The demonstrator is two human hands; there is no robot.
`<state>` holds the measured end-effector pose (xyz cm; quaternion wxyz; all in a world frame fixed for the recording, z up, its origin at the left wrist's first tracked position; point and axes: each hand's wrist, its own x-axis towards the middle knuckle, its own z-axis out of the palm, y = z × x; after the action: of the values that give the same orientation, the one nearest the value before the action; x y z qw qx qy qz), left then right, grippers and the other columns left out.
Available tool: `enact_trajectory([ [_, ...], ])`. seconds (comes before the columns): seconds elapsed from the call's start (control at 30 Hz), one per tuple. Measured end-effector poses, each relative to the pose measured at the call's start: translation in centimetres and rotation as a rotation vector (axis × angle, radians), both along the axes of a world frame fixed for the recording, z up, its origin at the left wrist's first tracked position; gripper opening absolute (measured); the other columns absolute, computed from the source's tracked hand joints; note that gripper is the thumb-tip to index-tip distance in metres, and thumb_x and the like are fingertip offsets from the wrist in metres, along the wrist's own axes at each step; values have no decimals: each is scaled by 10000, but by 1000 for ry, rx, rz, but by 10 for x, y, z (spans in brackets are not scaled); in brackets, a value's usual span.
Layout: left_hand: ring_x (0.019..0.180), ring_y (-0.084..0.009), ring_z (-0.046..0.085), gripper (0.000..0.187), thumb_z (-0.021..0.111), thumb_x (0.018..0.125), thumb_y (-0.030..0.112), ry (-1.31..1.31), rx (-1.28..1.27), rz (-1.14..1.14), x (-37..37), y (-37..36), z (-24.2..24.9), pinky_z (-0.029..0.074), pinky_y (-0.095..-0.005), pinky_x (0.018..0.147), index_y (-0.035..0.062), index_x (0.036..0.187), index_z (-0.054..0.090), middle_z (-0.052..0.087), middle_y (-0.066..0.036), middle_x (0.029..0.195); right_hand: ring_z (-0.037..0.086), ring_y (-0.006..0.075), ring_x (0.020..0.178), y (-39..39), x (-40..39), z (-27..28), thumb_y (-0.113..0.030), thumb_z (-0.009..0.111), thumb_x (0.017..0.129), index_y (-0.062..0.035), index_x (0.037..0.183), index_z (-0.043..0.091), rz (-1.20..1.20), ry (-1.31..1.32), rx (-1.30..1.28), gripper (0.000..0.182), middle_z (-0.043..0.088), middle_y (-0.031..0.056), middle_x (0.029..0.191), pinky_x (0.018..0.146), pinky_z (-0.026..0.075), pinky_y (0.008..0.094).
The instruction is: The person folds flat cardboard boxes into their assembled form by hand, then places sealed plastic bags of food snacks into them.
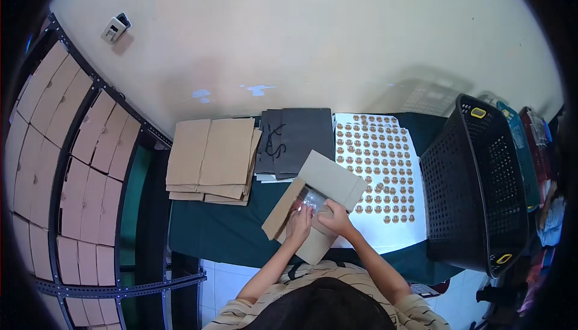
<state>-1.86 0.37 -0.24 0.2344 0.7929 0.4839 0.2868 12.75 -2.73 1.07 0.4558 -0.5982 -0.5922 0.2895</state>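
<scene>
An opened cardboard box (332, 179) is tilted in front of my body, its flaps spread. Inside it lies a clear plastic packet (313, 199) with something reddish under the shiny film; what it contains cannot be made out. My left hand (299, 224) reaches into the box, fingers closed together on the near left part of the packet. At the box's right side, my right hand (337, 218) grips the cardboard, with the thumb on the inner side and the other fingers partly hidden.
Flattened cardboard boxes (211, 152) and black paper bags (301, 137) are stacked behind on the green cloth (208, 227). Sheets of round stickers (391, 236) lie at right, beside a tall black basket (481, 209). Metal shelving (90, 92) with cartons stands left.
</scene>
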Motion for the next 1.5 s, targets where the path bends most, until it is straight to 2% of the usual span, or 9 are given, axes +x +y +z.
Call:
enact_trajectory([
  [0.1, 570, -370, 550, 244, 406, 910, 201, -46, 26, 23, 3, 5, -10, 409, -453, 530, 16, 776, 490, 550, -199, 591, 545, 161, 710, -4, 5, 0, -139, 607, 651, 13, 820, 534, 17, 87, -46, 239, 547, 140, 717, 680, 440, 294],
  [0.27, 611, -340, 560, 259, 453, 889, 226, -172, -44, 28, 3, 0, 1, 408, -433, 569, 28, 752, 549, 571, -184, 641, 545, 161, 765, -8, 9, -5, -84, 568, 669, 8, 819, 556, 26, 188, -32, 176, 566, 124, 779, 730, 431, 280],
  [0.4, 766, -259, 572, 263, 587, 781, 304, -55, -29, -172, 9, -11, 15, 339, -385, 791, 54, 864, 596, 590, -147, 724, 562, 244, 857, -9, 18, 0, -44, 553, 683, 18, 892, 595, 8, 222, 46, 222, 575, 138, 882, 803, 431, 303],
  [0.47, 877, -257, 543, 527, 686, 657, 408, 79, 8, -258, 14, -15, 22, 288, -388, 865, 24, 991, 554, 591, -142, 852, 537, 209, 900, -11, 25, 4, -12, 531, 689, 1, 895, 567, -21, 206, 59, 210, 561, 90, 910, 795, 415, 292],
  [0.5, 977, -273, 498, 804, 740, 533, 493, 151, -71, -320, 15, -18, 27, 256, -411, 896, -14, 1100, 477, 556, -165, 979, 531, 198, 885, -13, 30, 2, -11, 534, 696, -1, 921, 554, -274, 109, 148, 226, 551, 84, 919, 783, 416, 297],
  [0.63, 1058, -302, 418, 845, 746, 543, 483, 155, 16, -318, 14, -24, 13, 222, -444, 929, -33, 1130, 423, 483, -196, 1070, 495, 125, 753, -12, 59, -16, -49, 565, 743, 4, 910, 537, -1109, 250, 191, 177, 520, 42, 849, 683, 420, 264],
  [0.73, 1062, -310, 407, 801, 743, 575, 451, 136, -58, -349, 16, -26, 10, 210, -448, 943, -28, 1128, 415, 480, -189, 1062, 492, 105, 674, -27, 86, -17, -84, 590, 760, 10, 891, 543, -651, 781, -268, 168, 538, 23, 780, 606, 421, 237],
  [0.87, 1054, -312, 412, 733, 728, 611, 431, 64, 47, -333, 12, -26, 5, 221, -456, 940, -18, 1108, 430, 489, -180, 1032, 504, 79, 581, -32, 69, 20, -130, 635, 764, 24, 779, 593, -345, 377, -125, 161, 553, 23, 643, 539, 416, 234],
  [1.5, 968, -293, 481, 460, 711, 676, 288, -67, 171, -403, 8, -27, 7, 327, -414, 857, 31, 986, 488, 526, -124, 980, 599, 188, 645, -29, 26, 46, -137, 705, 715, 38, 787, 581, -398, 47, -5, 227, 600, 142, 785, 569, 475, 278],
])
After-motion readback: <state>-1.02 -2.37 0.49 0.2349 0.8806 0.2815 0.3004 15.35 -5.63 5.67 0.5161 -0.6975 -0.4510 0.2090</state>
